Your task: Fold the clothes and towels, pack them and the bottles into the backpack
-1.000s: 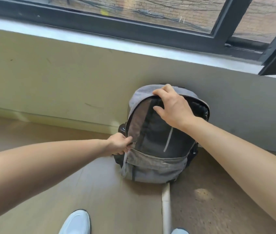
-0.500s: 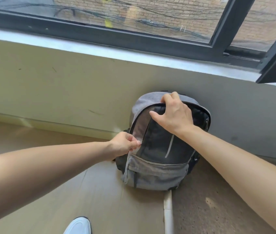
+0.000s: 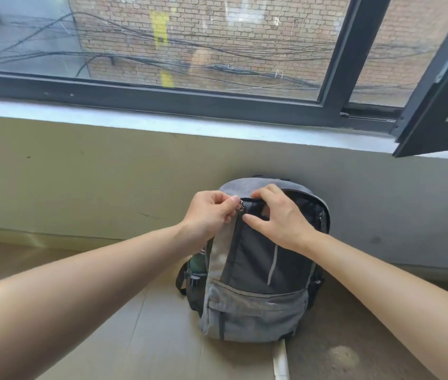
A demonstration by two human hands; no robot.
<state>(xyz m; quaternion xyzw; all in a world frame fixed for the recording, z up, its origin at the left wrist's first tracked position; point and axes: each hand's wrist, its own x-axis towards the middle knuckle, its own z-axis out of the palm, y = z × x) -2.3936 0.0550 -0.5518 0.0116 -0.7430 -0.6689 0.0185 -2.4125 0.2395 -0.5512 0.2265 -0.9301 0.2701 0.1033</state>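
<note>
We noted grey-and-black fabric backpack (image 3: 258, 270) upright at floor's (image 3: 135, 338) far edge, against wall (image 3: 80, 187). At top, left hand (image 3: 209, 212) pinched metal zipper pull (image 3: 240, 205); right hand (image 3: 280, 218) gripped opening rim (image 3: 254, 201), fingers (image 3: 265, 192) curled.

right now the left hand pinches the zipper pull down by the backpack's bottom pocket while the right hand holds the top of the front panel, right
No. In the head view the left hand pinches the zipper pull at the top of the backpack, not by its bottom pocket. The right hand does hold the top of the front panel.
</note>
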